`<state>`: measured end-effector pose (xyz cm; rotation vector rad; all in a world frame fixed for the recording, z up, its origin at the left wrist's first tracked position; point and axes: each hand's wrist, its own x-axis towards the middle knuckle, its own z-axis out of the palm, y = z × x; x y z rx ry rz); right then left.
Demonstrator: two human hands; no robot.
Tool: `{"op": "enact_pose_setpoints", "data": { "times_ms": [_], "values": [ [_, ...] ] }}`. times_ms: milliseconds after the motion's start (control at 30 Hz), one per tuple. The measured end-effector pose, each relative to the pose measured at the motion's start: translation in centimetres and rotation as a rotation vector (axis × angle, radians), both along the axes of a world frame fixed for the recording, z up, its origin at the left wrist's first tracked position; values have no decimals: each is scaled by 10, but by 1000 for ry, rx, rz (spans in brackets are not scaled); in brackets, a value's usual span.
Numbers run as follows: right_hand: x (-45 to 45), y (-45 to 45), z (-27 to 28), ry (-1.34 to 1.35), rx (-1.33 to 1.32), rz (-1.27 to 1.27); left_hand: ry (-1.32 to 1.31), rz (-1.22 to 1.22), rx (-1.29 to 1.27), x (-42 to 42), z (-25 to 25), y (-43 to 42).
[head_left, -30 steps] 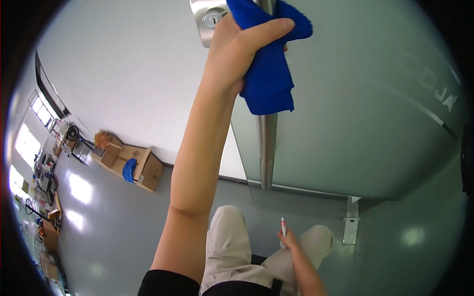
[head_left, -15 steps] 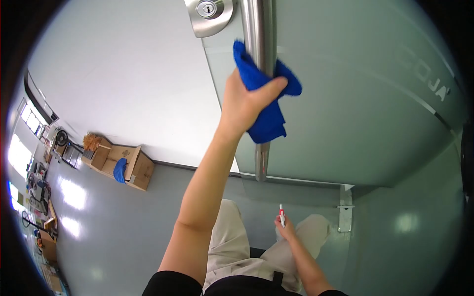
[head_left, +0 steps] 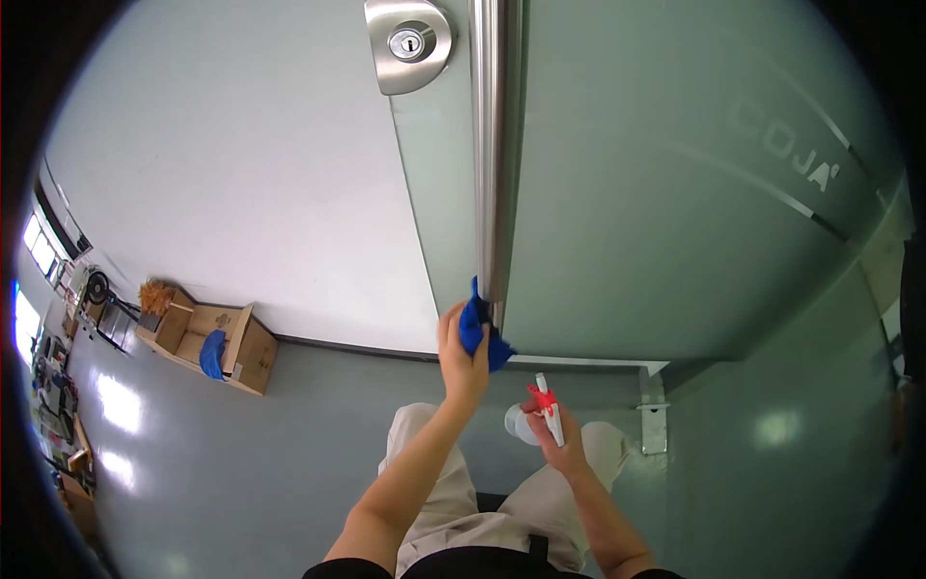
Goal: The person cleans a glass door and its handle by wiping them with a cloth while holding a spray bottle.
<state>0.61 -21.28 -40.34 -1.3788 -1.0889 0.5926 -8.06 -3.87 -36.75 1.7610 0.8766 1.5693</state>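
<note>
A blue cloth (head_left: 473, 326) is bunched in my left hand (head_left: 461, 362), which presses it around the lower end of a long steel door handle (head_left: 489, 164). The handle runs vertically along a frosted glass door (head_left: 656, 222). In front of my knee, my right hand (head_left: 562, 442) grips a spray bottle (head_left: 522, 425) with a red and white trigger head. Its pale, translucent body shows partly behind my fingers. Left of the handle's upper part is a steel lock plate (head_left: 384, 48) with a keyhole.
An open cardboard box (head_left: 256, 352) with a blue cloth (head_left: 213, 355) over its edge stands by the white wall panel at left. A metal floor fitting (head_left: 654, 429) lies near the glass at lower right. Carts and equipment line the far left.
My left hand has slid down the handle with the cloth to its lower end. My right hand has risen slightly, and more of the spray bottle shows.
</note>
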Motion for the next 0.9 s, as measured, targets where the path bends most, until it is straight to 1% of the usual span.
{"op": "enact_pose_setpoints", "data": {
  "times_ms": [33, 133, 167, 200, 267, 300, 367, 400, 433, 533, 567, 667, 700, 800, 833, 900],
  "values": [
    [3, 2, 11, -92, 21, -6, 72, 98, 94, -9, -9, -3],
    [7, 10, 27, -170, 155, -14, 205, 14, -249, -36, -30, -19],
    [4, 10, 39, -45, 94, 23, 208, -48, -271, -41, -30, -21],
    [2, 12, 45, -76, 103, 49, 103, -154, -401, -43, -28, -25],
    [2, 15, 53, -143, 118, 103, -123, -358, -664, -42, -8, -30],
    [3, 16, 59, -221, 123, 97, -203, -389, -635, -41, -2, -31],
    [4, 18, 68, -387, 139, 82, -241, -473, -582, -41, 4, -29],
    [7, 18, 68, -381, 140, 98, -262, -516, -548, -42, 7, -27],
    [9, 18, 67, -376, 143, 114, -260, -634, -576, -44, 8, -24],
    [12, 20, 69, -322, 181, 194, -203, -811, -644, -48, 11, -29],
    [12, 20, 70, -297, 196, 226, -147, -902, -641, -51, 7, -29],
    [5, 19, 75, -44, 160, 274, -201, -1125, -724, -56, 20, -27],
    [8, 20, 74, -121, 195, 279, -291, -1196, -776, -55, 27, -28],
    [6, 14, 67, 110, -23, 111, -91, -728, -313, -49, 9, -31],
    [6, 13, 65, 189, -43, 61, 69, -457, -252, -48, 18, -38],
    [8, 15, 63, 339, -78, -36, 148, -465, -199, -59, 0, -52]
  ]
}}
